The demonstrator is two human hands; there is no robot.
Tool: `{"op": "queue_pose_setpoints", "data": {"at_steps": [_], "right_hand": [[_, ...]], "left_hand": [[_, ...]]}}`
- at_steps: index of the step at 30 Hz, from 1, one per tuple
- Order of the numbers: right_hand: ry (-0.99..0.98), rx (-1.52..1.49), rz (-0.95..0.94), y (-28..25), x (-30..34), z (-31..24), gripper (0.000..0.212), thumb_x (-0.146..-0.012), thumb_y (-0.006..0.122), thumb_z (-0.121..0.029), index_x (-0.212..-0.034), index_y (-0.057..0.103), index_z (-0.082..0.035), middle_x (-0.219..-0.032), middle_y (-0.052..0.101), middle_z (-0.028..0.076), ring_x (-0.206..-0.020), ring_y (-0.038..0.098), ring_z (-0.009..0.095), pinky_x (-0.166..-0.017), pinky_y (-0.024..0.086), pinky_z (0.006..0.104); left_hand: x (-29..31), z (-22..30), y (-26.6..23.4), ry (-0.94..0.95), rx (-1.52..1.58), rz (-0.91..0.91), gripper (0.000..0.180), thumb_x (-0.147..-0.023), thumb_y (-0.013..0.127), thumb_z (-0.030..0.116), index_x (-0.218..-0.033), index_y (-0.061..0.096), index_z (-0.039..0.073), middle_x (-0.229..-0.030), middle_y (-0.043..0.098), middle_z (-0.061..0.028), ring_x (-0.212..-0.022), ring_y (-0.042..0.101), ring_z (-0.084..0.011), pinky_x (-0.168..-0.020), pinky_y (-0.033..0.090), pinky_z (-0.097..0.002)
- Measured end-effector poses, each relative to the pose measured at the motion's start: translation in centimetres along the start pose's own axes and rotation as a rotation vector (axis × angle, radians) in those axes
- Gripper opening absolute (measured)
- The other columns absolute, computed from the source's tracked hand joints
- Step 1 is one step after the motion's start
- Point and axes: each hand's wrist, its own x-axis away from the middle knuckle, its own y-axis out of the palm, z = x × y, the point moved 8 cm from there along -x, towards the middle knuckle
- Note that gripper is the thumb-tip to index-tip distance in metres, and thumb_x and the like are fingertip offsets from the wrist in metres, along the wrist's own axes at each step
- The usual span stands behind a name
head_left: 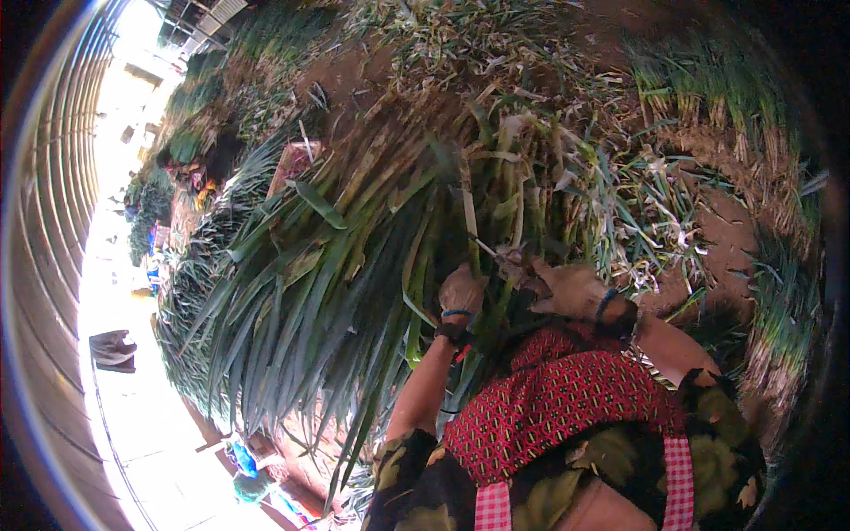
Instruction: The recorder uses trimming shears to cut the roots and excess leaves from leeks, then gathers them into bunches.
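In the middle, my left hand (462,292), in a pale glove with a blue band at the wrist, is closed around a green onion stalk (471,212). My right hand (574,290), gloved the same way, is just to its right. Its fingers are pressed together by a pale, ragged tuft (511,257) at the stalks; what exactly they pinch is blurred. A large heap of long green onions (319,310) fans out to the left of my hands, leaves toward the lower left. More stalks with white lower ends (518,203) lie just beyond my hands.
Stripped leaves and peelings (646,212) litter the brown dirt floor (722,230) at right and far. Bundled green onions (713,97) stand at the far right, others (784,292) along the right edge. A curved ribbed wall (49,265) runs down the left side.
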Motion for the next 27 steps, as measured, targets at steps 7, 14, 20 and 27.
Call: {"op": "queue_pose_setpoints", "data": {"at_steps": [7,14,20,27], "right_hand": [[0.027,-0.027,0.215,-0.6,-1.3,1.5,0.088,-0.080,0.073,-0.046,-0.142,0.034,0.002,-0.098,0.066,0.027,-0.093,0.065,0.045,-0.080,0.052,0.0498],[0.071,-0.030,0.205,-2.3,-5.2,0.9,0.087,-0.078,0.075,-0.046,-0.137,0.038,0.005,-0.089,0.066,0.026,-0.086,0.066,0.044,-0.073,0.052,0.0494],[0.047,0.019,0.400,-2.3,-8.4,4.6,0.085,-0.076,0.077,-0.046,-0.134,0.040,0.004,-0.086,0.066,0.025,-0.081,0.066,0.042,-0.069,0.052,0.0485],[0.001,-0.004,0.220,0.4,-4.8,1.9,0.087,-0.077,0.075,-0.046,-0.140,0.037,0.001,-0.087,0.066,0.025,-0.084,0.066,0.044,-0.071,0.053,0.0488]], "left_hand": [[0.7,1.1,0.0,-0.027,-0.057,-0.042,0.034,-0.083,0.065,0.036,-0.099,0.063,0.006,-0.095,0.068,-0.0235,-0.093,0.064,-0.0443,-0.078,0.052,-0.0520],[0.3,-0.6,0.7,-0.042,-0.073,-0.086,0.036,-0.083,0.066,0.036,-0.098,0.063,0.003,-0.094,0.068,-0.0247,-0.094,0.064,-0.0443,-0.080,0.052,-0.0520],[1.4,1.9,0.8,0.007,-0.048,-0.115,0.032,-0.084,0.065,0.032,-0.100,0.064,0.004,-0.096,0.068,-0.0236,-0.094,0.065,-0.0434,-0.080,0.053,-0.0509],[3.8,3.7,1.2,0.320,-0.260,-0.137,0.025,-0.082,0.064,0.030,-0.090,0.066,0.007,-0.087,0.067,-0.0188,-0.083,0.067,-0.0395,-0.072,0.054,-0.0494]]}}
